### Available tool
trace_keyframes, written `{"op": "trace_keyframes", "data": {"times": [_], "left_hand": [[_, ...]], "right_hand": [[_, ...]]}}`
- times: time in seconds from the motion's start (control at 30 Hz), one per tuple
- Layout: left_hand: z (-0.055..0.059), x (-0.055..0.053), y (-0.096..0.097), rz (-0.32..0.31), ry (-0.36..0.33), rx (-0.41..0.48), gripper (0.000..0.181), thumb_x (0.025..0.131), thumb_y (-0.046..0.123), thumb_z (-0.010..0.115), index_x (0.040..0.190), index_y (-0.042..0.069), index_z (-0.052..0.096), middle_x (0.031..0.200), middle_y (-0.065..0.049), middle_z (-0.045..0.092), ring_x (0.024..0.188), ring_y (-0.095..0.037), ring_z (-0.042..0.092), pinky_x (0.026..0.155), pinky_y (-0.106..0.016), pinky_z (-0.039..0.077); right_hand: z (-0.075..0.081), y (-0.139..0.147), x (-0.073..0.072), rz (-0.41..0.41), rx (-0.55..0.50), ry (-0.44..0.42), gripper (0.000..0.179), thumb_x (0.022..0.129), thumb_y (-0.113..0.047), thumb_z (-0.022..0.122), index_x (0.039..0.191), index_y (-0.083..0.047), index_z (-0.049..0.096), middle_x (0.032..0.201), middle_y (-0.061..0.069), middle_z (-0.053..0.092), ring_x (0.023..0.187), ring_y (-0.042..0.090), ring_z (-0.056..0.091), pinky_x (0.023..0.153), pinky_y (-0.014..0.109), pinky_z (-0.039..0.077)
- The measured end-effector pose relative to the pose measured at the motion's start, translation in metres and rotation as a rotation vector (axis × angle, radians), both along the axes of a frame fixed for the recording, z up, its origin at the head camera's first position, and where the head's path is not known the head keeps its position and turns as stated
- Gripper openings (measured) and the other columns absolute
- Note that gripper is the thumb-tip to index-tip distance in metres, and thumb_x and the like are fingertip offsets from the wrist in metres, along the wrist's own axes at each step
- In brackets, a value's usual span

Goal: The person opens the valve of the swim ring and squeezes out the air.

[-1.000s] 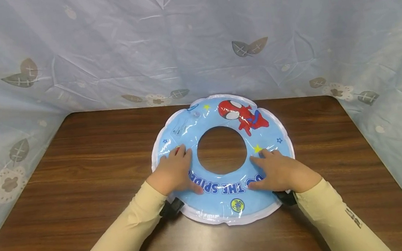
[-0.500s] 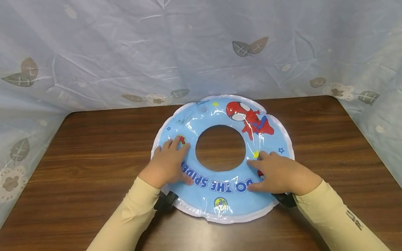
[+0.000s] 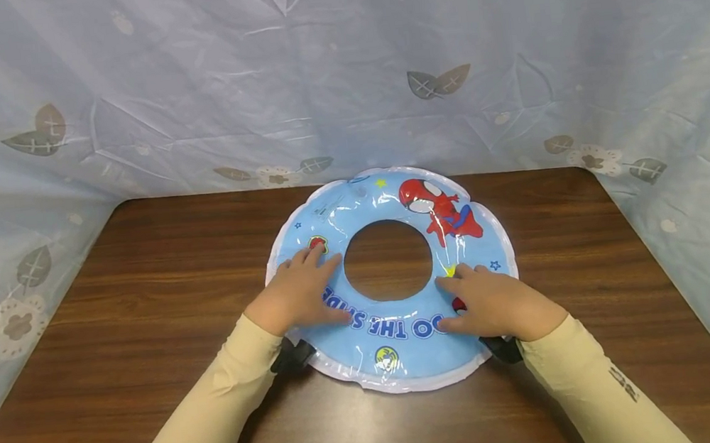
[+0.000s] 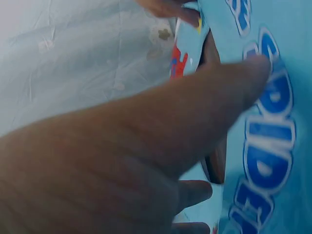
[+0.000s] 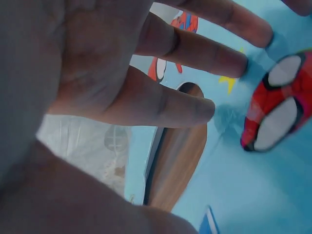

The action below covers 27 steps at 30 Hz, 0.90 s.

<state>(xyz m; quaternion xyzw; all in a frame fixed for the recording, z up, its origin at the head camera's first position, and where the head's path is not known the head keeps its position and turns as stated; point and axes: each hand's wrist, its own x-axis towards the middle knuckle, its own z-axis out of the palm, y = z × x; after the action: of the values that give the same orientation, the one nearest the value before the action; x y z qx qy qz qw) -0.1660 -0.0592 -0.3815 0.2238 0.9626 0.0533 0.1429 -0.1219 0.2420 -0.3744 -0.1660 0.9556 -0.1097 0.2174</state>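
Observation:
A light-blue inflatable swim ring (image 3: 402, 374) with a white rim, red cartoon figures and blue lettering lies flat on the table, its lettering upside down in the head view. My left hand (image 3: 298, 295) rests on its left side, fingers spread and fairly straight. In the left wrist view the thumb touches the blue surface beside the lettering (image 4: 270, 129). On the right side of the ring lies my right hand (image 3: 494, 303), its fingers extended. Those fingertips (image 5: 234, 63) touch the surface near a printed red mask (image 5: 280, 105) in the right wrist view.
The brown wooden table (image 3: 162, 290) shows through the ring's hole and around it. Behind and at both sides hangs a pale blue curtain (image 3: 341, 73) with leaf prints. The ring's far edge reaches the table's back edge.
The ring has turned clockwise a little, its red figure shifting right and its round yellow print shifting left. My left hand has moved slightly left and away from me; the right has barely moved.

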Motion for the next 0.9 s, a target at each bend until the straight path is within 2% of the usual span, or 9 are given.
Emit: {"op": "trace_keyframes", "data": {"times": [0.13, 0.23, 0.43, 0.53, 0.73, 0.9], "left_hand": [[0.0, 0.006, 0.011, 0.009, -0.02, 0.032, 0.116, 0.075, 0.073, 0.077, 0.163, 0.011, 0.032, 0.167, -0.025, 0.025, 0.151, -0.049, 0.025, 0.114, -0.072, 0.029], [0.001, 0.011, 0.021, 0.031, -0.034, 0.042, 0.121, 0.073, 0.076, 0.077, 0.164, 0.012, 0.028, 0.168, -0.026, 0.023, 0.152, -0.049, 0.023, 0.113, -0.075, 0.027], [-0.002, 0.019, 0.032, 0.064, -0.042, 0.015, 0.126, 0.07, 0.077, 0.078, 0.165, 0.012, 0.026, 0.169, -0.025, 0.02, 0.154, -0.05, 0.018, 0.111, -0.078, 0.027], [-0.004, 0.021, 0.033, 0.073, -0.049, -0.006, 0.129, 0.067, 0.076, 0.081, 0.165, 0.012, 0.027, 0.169, -0.024, 0.021, 0.153, -0.051, 0.019, 0.11, -0.079, 0.027], [-0.008, 0.024, 0.033, 0.076, -0.074, -0.04, 0.129, 0.065, 0.075, 0.083, 0.165, 0.014, 0.028, 0.168, -0.024, 0.022, 0.152, -0.052, 0.02, 0.109, -0.079, 0.026], [-0.012, 0.024, 0.033, 0.082, -0.09, -0.044, 0.128, 0.066, 0.074, 0.083, 0.165, 0.016, 0.027, 0.169, -0.023, 0.02, 0.153, -0.052, 0.018, 0.11, -0.079, 0.026]], "right_hand": [[0.001, 0.007, -0.008, -0.032, -0.018, -0.004, 0.085, 0.084, -0.052, 0.081, 0.152, -0.008, 0.052, 0.144, 0.027, 0.053, 0.131, 0.05, 0.052, 0.083, 0.059, 0.059], [0.001, 0.014, -0.015, -0.06, -0.029, 0.041, 0.088, 0.084, -0.048, 0.082, 0.154, -0.007, 0.049, 0.148, 0.028, 0.049, 0.135, 0.05, 0.046, 0.083, 0.061, 0.059], [-0.003, 0.028, -0.027, -0.1, -0.057, 0.13, 0.103, 0.082, -0.041, 0.086, 0.161, -0.002, 0.032, 0.164, 0.029, 0.024, 0.148, 0.053, 0.024, 0.09, 0.066, 0.053], [-0.004, 0.032, -0.031, -0.093, -0.053, 0.119, 0.109, 0.081, -0.043, 0.087, 0.162, -0.002, 0.027, 0.167, 0.028, 0.017, 0.15, 0.054, 0.018, 0.092, 0.066, 0.052], [-0.007, 0.034, -0.038, -0.077, -0.064, 0.044, 0.108, 0.08, -0.045, 0.086, 0.163, -0.005, 0.029, 0.169, 0.026, 0.014, 0.152, 0.053, 0.013, 0.09, 0.064, 0.054], [-0.012, 0.034, -0.042, -0.058, -0.039, 0.006, 0.107, 0.082, -0.047, 0.084, 0.163, -0.004, 0.028, 0.169, 0.027, 0.012, 0.152, 0.053, 0.011, 0.094, 0.066, 0.052]]}}
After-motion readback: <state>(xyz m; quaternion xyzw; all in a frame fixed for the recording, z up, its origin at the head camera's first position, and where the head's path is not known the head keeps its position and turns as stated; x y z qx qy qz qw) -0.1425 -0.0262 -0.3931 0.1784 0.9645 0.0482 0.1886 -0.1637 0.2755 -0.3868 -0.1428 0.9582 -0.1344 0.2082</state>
